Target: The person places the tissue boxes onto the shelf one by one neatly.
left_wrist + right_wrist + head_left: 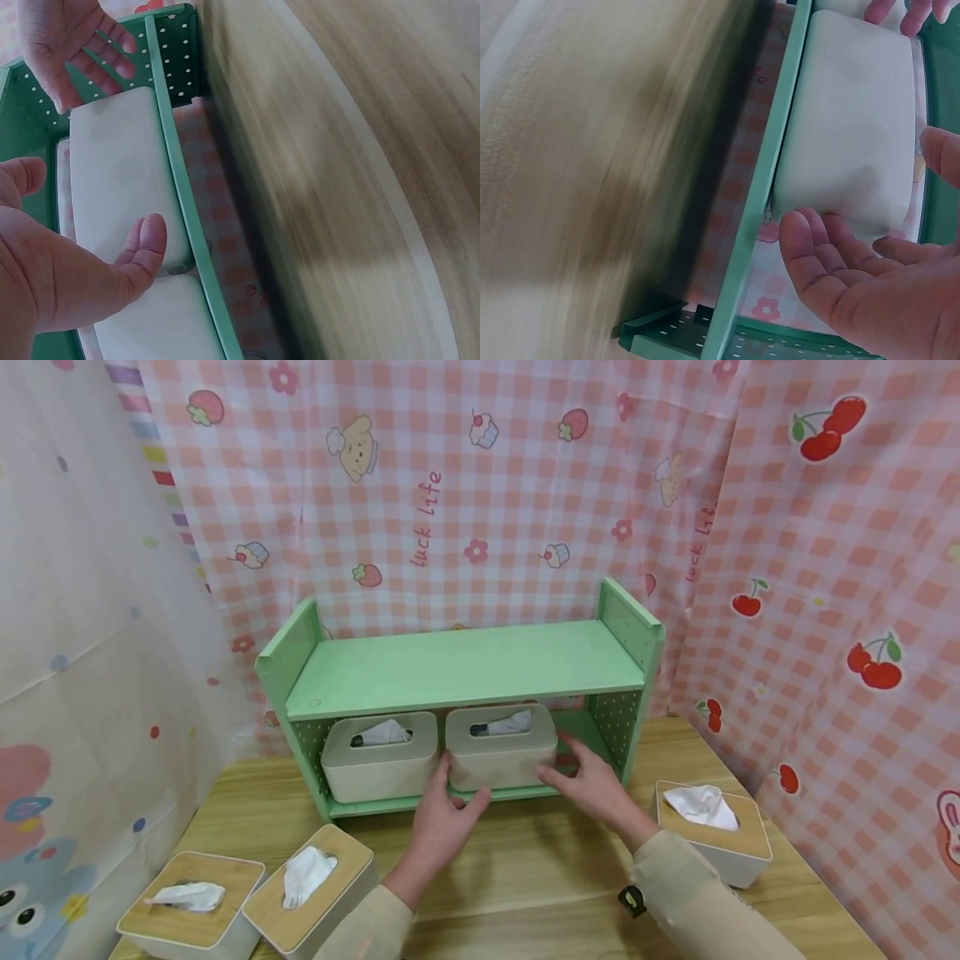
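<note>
Clearly, the pale tissue box (pixel 501 758) just below the centre of the frame is the one between the hands, on the lower shelf (pixel 588 732) of the green shelf unit (pixel 465 668). Its long axis runs left to right, nearly along the shelf's front edge, so its two short ends face the hands. The left hand (pixel 441 820) is at its lower-left corner, fingertips ahead and thumb spread away; the right hand (pixel 591 783) is at its right end, thumb by the front corner and fingers along the side. Both hands look loose, neither clenched nor wrapped round the box, and seem about equally near; whether the fingertips actually touch it I cannot tell.

A further shift would turn, I judge, on that end-to-end line. Leftward there is little room: a matching tissue box (pixel 381 768) is just beside it. Rightward, a stretch of shelf opens before the perforated side panel (pixel 621 727). Above, the top board overhangs near the box's back edge; towards the bottom of the frame lies open tabletop (pixel 525 885).

Farther out, two wood-topped boxes, one flat at lower left (pixel 191 906) and one angled beside it (pixel 311 889), and a third at lower right (pixel 716 831), are outside the unit.
</note>
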Action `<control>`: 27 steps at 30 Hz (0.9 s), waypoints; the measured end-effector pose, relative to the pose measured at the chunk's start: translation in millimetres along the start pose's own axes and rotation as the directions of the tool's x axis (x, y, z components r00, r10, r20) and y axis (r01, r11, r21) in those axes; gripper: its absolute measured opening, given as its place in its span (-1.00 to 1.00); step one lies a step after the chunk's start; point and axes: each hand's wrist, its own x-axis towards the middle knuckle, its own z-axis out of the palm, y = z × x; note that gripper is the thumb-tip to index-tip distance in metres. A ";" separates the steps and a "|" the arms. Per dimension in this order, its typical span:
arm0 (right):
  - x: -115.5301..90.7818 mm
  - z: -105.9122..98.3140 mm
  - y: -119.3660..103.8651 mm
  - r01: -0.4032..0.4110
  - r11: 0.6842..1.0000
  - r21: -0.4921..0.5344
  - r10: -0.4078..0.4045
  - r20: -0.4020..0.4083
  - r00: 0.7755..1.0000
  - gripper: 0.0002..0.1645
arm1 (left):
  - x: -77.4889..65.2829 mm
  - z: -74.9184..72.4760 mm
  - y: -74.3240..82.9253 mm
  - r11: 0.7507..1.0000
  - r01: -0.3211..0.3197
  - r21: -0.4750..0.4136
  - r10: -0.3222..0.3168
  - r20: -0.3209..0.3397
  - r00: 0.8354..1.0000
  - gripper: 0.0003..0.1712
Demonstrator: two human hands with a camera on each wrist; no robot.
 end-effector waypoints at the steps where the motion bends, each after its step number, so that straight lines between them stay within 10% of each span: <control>1: -0.4 0.4 0.3 -0.005 1.000 0.003 0.005 0.001 1.000 0.07 | -0.4 -0.5 -0.3 1.000 0.002 -0.001 -0.002 -0.006 1.000 0.06; 27: -44.9 -21.8 5.4 -0.019 1.000 0.011 0.019 -0.018 1.000 0.07 | -31.1 0.2 -1.6 1.000 0.014 0.003 -0.014 0.069 0.998 0.06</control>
